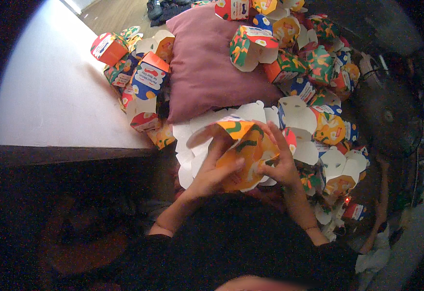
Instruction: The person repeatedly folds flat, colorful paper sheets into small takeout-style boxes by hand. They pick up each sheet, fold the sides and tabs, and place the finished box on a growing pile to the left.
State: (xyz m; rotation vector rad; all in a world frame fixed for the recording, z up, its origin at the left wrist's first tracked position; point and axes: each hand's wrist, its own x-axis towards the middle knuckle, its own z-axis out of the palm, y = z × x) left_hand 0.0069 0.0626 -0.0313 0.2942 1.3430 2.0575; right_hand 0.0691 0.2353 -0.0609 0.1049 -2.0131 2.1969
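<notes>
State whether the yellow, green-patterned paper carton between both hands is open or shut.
Open: the carton has a flap standing out at its upper left; blur hides finer detail.

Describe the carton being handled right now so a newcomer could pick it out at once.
Find the big mauve cushion, then look just below it, to the white carton pieces. Over them, between the left hand and the right hand, is the yellow carton with green marks. The other printed cartons lie unheld.
</notes>
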